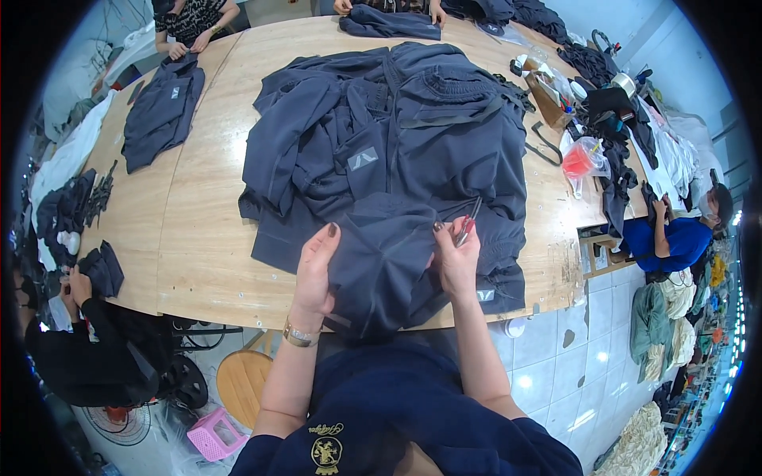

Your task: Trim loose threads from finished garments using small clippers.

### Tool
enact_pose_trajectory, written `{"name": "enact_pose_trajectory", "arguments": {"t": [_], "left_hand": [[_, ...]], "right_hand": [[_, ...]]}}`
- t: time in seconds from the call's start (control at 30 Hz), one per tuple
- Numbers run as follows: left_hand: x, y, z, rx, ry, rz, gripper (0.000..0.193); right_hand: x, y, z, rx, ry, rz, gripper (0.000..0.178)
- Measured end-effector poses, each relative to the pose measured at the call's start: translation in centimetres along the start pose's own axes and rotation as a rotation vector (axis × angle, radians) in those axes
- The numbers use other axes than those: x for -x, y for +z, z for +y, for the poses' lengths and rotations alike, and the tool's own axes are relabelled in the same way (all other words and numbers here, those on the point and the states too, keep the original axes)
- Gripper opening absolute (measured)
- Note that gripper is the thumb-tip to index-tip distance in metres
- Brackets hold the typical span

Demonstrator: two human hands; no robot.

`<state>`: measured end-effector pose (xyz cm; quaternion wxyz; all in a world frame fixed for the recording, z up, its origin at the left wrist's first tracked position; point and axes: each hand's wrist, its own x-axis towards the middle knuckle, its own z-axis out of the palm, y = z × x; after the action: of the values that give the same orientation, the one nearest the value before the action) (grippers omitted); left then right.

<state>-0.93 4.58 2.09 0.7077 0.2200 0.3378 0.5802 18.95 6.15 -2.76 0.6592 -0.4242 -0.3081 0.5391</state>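
Note:
A dark blue-grey garment (381, 266) is stretched between my two hands at the table's near edge. My left hand (316, 274) grips its left side, thumb on top and the other fingers largely hidden by the cloth. My right hand (458, 260) pinches the right side and also holds small thread snips (470, 223) with a touch of red, blades pointing up and away. Beneath and beyond lies a heap of matching garments (460, 147) with gathered elastic edges and a zip. A pale patch (363, 159) shows on one of them.
The wooden table (210, 198) curves around me. Another garment (165, 107) lies far left, by a co-worker's hands. A red drink in a plastic bag (583, 159), a strap (544, 144) and a cardboard box (549, 99) sit at right. A stool (244, 387) stands below left.

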Motion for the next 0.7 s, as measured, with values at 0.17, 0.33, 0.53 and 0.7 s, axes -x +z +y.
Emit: {"name": "enact_pose_trajectory", "arguments": {"t": [0.17, 0.33, 0.53, 0.7], "left_hand": [[-3.3, -5.1, -3.6, -0.658, 0.269, 0.096, 0.029], [-2.7, -5.2, -4.8, -0.554, 0.237, 0.142, 0.032], [-1.7, -3.0, -3.2, -0.322, 0.182, 0.152, 0.029], [-1.4, -1.6, -3.1, -0.438, 0.431, 0.217, 0.014]], "right_hand": [[-1.2, -1.1, 3.5, 0.234, 0.047, 0.014, 0.022], [-0.3, -2.5, 5.0, 0.533, -0.06, 0.089, 0.022], [2.5, 1.9, 0.4, 0.334, -0.214, -0.137, 0.033], [4.3, 3.6, 0.4, 0.507, -0.161, -0.289, 0.032]]}}
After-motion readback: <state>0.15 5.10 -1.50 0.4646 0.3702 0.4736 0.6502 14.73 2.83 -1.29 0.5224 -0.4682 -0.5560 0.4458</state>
